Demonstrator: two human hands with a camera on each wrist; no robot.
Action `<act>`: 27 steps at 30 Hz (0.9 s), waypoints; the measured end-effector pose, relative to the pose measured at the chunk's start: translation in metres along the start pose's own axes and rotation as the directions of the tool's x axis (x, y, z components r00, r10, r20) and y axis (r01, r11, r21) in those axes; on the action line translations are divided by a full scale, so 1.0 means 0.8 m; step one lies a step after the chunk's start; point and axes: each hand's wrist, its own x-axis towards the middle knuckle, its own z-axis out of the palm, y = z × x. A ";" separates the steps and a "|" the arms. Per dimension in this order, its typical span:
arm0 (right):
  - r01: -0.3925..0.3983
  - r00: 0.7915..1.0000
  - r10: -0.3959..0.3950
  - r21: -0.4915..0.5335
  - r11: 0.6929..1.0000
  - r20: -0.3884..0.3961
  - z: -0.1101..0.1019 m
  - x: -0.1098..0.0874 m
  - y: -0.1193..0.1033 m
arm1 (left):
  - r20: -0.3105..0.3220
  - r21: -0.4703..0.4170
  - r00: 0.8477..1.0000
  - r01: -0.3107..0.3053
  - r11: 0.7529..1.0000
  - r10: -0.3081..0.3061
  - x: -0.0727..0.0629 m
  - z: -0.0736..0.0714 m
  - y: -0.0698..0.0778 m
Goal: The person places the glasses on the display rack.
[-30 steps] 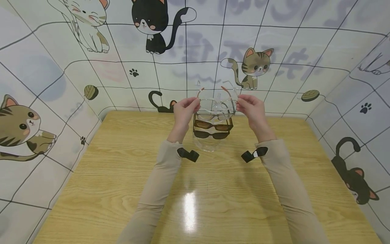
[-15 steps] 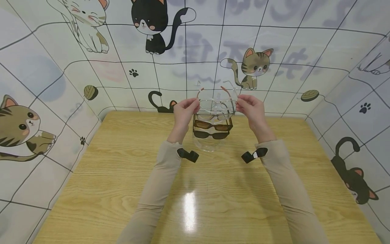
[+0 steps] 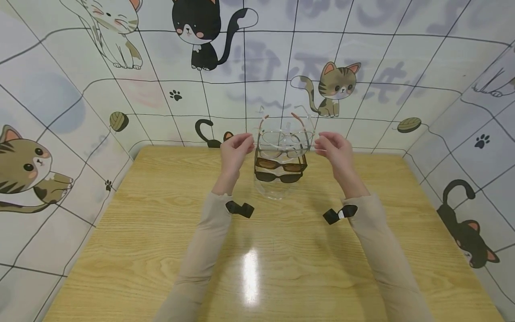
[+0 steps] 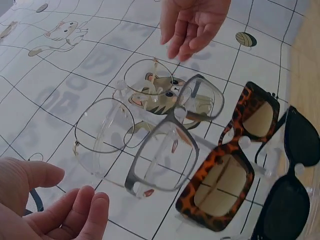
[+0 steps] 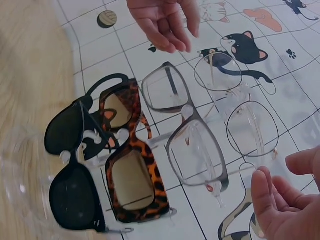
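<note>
Several pairs of glasses sit one above another on a clear stand [image 3: 275,197]. Topmost are round thin-rimmed glasses [image 4: 105,125], followed by grey-framed rectangular glasses [image 4: 176,119]. Below those come tortoiseshell sunglasses [image 5: 134,172] with brown lenses, and dark sunglasses [image 5: 75,195] lowest. My left hand [image 3: 235,154] hovers just left of the round glasses, thumb and fingers parted around nothing. On the other side, my right hand [image 3: 335,154] is held just off the round glasses' right end, its thumb apart from loosely bent fingers.
The stand is on a wooden table [image 3: 277,250], near its back edge. Behind and at both sides rise walls covered in cat-print sheeting [image 3: 161,107]. A black wrist strap with a small camera [image 3: 240,209] is on my left cuff, a similar one [image 3: 339,214] on my right.
Both hands have let go of the round glasses' ends and drawn apart, the left going left and the right going right. The round glasses stay on the stand.
</note>
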 end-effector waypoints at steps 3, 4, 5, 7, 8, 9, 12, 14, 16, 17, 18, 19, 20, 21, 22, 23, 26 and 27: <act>0.023 1.000 -0.023 -0.063 0.998 0.014 -0.011 -0.008 0.009 | 0.009 0.128 0.997 -0.071 0.989 0.070 -0.003 -0.016 -0.010; 0.036 0.999 -0.034 -0.098 0.995 0.023 -0.016 -0.010 0.012 | 0.022 0.183 0.995 -0.103 0.978 0.101 -0.005 -0.022 -0.013; 0.049 0.998 -0.046 -0.137 0.989 0.031 -0.020 -0.013 0.016 | 0.043 0.242 0.990 -0.139 0.960 0.132 -0.006 -0.028 -0.018; 0.092 0.995 -0.082 -0.237 0.967 0.052 -0.030 -0.018 0.024 | 0.111 0.363 0.973 -0.228 0.903 0.201 -0.009 -0.039 -0.025; 0.128 0.991 -0.113 -0.307 0.943 0.065 -0.036 -0.020 0.028 | 0.153 0.417 0.960 -0.276 0.866 0.233 -0.011 -0.045 -0.029; 0.170 0.985 -0.149 -0.372 0.912 0.084 -0.041 -0.022 0.032 | 0.196 0.473 0.946 -0.322 0.820 0.258 -0.013 -0.050 -0.033; 0.305 0.952 -0.259 -0.515 0.801 0.161 -0.055 -0.027 0.044 | 0.308 0.632 0.905 -0.426 0.647 0.295 -0.016 -0.063 -0.042; 0.372 0.928 -0.305 -0.601 0.708 0.215 -0.063 -0.029 0.050 | 0.354 0.739 0.895 -0.445 0.506 0.270 -0.018 -0.070 -0.046; 0.384 0.923 -0.291 -0.676 0.629 0.253 -0.070 -0.031 0.055 | 0.383 0.827 0.897 -0.440 0.350 0.221 -0.019 -0.076 -0.049; 0.377 0.925 -0.271 -0.723 0.579 0.265 -0.072 -0.033 0.057 | 0.393 0.857 0.901 -0.432 0.282 0.185 -0.019 -0.079 -0.051; 0.356 0.933 -0.238 -0.767 0.534 0.268 -0.074 -0.034 0.059 | 0.403 0.876 0.903 -0.428 0.224 0.152 -0.020 -0.081 -0.053; 0.334 0.942 -0.205 -0.809 0.483 0.267 -0.077 -0.035 0.060 | 0.408 0.888 0.905 -0.424 0.178 0.118 -0.020 -0.083 -0.055; 0.312 0.950 -0.173 -0.845 0.435 0.262 -0.079 -0.037 0.061 | 0.413 0.896 0.906 -0.422 0.139 0.087 -0.021 -0.085 -0.057; 0.295 0.955 -0.145 -0.870 0.394 0.258 -0.081 -0.038 0.062 | 0.418 0.900 0.906 -0.422 0.108 0.063 -0.022 -0.087 -0.059; 0.283 0.959 -0.124 -0.889 0.360 0.255 -0.082 -0.039 0.063 | 0.418 0.903 0.907 -0.420 0.091 0.039 -0.022 -0.088 -0.061; 0.274 0.962 -0.106 -0.902 0.333 0.253 -0.083 -0.040 0.064 | 0.420 0.904 0.907 -0.420 0.080 0.021 -0.023 -0.089 -0.063; 0.262 0.965 -0.084 -0.920 0.293 0.248 -0.085 -0.043 0.066 | 0.417 0.908 0.909 -0.416 0.059 -0.011 -0.025 -0.090 -0.067; 0.258 0.966 -0.079 -0.922 0.289 0.246 -0.086 -0.043 0.067 | 0.415 0.909 0.910 -0.414 0.056 -0.013 -0.026 -0.091 -0.069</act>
